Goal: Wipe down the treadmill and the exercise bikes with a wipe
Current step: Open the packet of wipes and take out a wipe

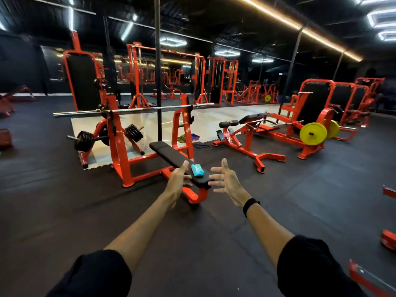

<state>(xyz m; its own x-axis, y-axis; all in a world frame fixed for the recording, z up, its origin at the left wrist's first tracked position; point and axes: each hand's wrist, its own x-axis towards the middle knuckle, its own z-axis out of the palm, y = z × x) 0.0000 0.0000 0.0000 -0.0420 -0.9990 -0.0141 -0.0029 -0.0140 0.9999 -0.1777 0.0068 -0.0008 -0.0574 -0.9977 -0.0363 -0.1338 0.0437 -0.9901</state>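
**Both hands reach toward the wipe pack on the bench**

The left hand (177, 181) and right hand (227, 183) are stretched forward, fingers straight and spread, holding nothing. They flank the near end of a black padded bench (169, 155), which serves as the tabletop here. A blue wipe pack (197, 169) lies on that near end, between the two hands and just beside the left fingertips. A black band (249, 205) circles the right wrist. Behind the bench an orange rack (113, 133) carries a barbell (132, 109). Yellow weight plates (313, 133) hang on a machine to the right.
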